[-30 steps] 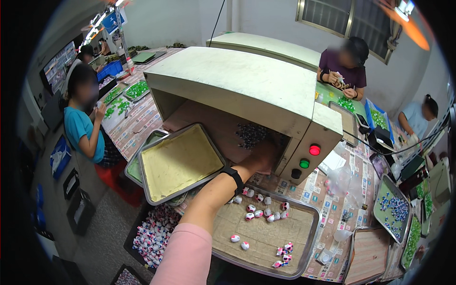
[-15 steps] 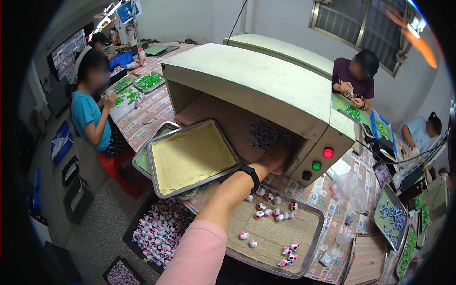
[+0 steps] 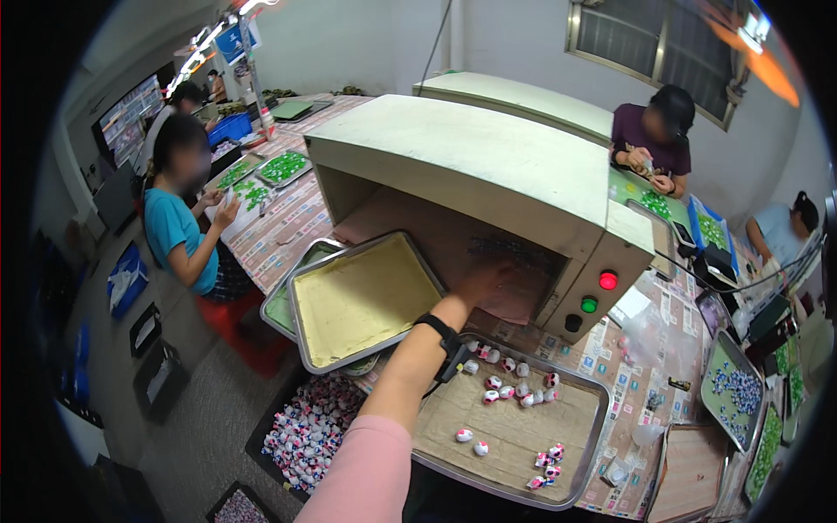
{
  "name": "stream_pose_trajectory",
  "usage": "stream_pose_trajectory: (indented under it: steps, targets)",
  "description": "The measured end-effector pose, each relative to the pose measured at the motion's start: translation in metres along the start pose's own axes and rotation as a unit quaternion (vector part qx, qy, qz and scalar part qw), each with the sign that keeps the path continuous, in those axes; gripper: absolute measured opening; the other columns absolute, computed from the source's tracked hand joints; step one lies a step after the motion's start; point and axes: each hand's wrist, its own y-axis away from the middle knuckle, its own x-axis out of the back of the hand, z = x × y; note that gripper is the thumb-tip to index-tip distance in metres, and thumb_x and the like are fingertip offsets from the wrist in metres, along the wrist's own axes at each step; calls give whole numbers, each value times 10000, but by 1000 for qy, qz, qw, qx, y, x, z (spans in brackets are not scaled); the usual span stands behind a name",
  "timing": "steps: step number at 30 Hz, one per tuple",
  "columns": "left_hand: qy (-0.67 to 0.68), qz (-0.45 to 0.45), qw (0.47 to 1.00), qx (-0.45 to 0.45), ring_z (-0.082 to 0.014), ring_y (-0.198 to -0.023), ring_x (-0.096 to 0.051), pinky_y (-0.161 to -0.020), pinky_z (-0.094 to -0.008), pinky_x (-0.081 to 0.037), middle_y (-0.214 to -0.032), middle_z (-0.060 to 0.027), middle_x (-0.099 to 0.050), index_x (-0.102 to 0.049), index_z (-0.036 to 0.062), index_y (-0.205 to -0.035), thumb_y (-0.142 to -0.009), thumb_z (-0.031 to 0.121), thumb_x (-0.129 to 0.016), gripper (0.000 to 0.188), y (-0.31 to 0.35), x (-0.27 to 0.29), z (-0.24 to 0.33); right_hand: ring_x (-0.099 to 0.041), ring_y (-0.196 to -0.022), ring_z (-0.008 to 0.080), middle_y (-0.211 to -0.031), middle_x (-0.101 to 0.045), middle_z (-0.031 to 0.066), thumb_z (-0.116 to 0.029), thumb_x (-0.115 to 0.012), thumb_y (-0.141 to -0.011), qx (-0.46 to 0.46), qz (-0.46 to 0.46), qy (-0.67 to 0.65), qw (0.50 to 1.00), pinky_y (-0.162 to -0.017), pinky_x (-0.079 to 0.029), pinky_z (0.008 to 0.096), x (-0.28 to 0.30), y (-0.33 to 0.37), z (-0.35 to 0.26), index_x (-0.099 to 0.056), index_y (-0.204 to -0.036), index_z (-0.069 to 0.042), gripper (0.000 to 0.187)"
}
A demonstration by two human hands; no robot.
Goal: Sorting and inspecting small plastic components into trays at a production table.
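My left hand (image 3: 490,277) reaches deep into the open front of a cream metal box (image 3: 462,152), palm toward its floor. Shadow blurs the fingers, so their grip does not show. Just beyond the hand lies a cluster of small dark blue and white pieces (image 3: 514,247). A black strap with a small device (image 3: 449,353) circles the wrist, below which a pink sleeve covers the arm. Under the forearm, a metal tray (image 3: 593,436) lined with brown paper carries several white-and-red egg-shaped pieces (image 3: 523,392). My right hand is out of sight.
An empty yellowish tray (image 3: 362,301) rests askew on a green one left of my arm. A black bin (image 3: 261,444) of small white, pink and blue pieces stands below. Red and green lights (image 3: 608,280) mark the box's right side. Co-workers sit left and right.
My left hand has shifted leftward inside the box, from right of the small dark pieces to in front of them. The pieces now look more spread sideways. The whole view has also moved slightly.
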Motion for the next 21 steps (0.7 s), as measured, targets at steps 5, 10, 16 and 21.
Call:
stream_pose_trajectory:
  steps: [5,10,16,21]
  targets:
    - [172,48,983,-50,-193,-845,-631,-734,-293,-551,-896,-94,-654,-647,41,-938,-850,39,-628,90,21,7,39,-653,-882,292,-949,-671,170,-69,-638,-831,12,-12,14,1000,-797,-506,340,-2,-2,5,-661,-981,14,173]
    - [269,1,963,-26,-230,-836,-638,-727,-328,-567,-888,-120,-655,-636,19,-979,-849,40,-632,131,31,5,43,-654,-875,295,-939,-671,170,-61,-642,-821,25,-4,-2,1000,-790,-508,343,-4,-1,7,-662,-984,12,180]
    - [251,-15,966,-49,-297,-1017,-609,-890,-403,-527,-1066,-183,-633,-591,-34,-1119,-893,85,-558,257,46,-13,40,-656,-868,291,-937,-671,163,-62,-646,-819,36,13,1,999,-777,-510,344,-5,3,20,-665,-988,8,184]
    - [260,-10,965,-29,-357,-1158,-535,-1011,-476,-441,-1204,-225,-578,-562,-27,-1180,-896,126,-527,324,65,-31,49,-653,-872,305,-939,-668,165,-63,-650,-818,37,8,-12,999,-773,-510,344,-4,-2,22,-666,-988,2,183]
